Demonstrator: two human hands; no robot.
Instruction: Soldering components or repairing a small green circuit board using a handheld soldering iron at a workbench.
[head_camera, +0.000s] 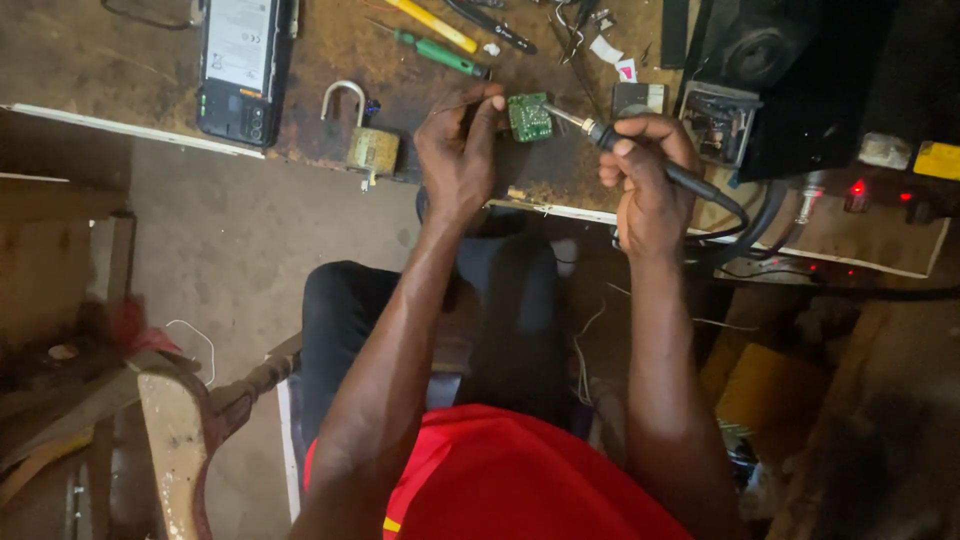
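**Inspector:** State of the hands?

**Operator:** I see the left hand (458, 150) pinching a small green circuit board (529, 117) at its left edge, held just above the workbench (330, 60). The right hand (648, 175) is clenched round a soldering iron (640, 152), its tip touching the board's right side.

**Inspector:** Surroundings?

**Operator:** A brass padlock (368, 145) lies left of the left hand. Beyond it I note an opened phone (243, 68) and a green screwdriver (440, 53).

A worn, stained brown wooden workbench (150, 70) with a pale front edge is seen across the top. Below it, a bare grey-brown concrete floor (240, 230) is shown in dim light. A rough wooden seat frame (175, 430) is glimpsed lower left.
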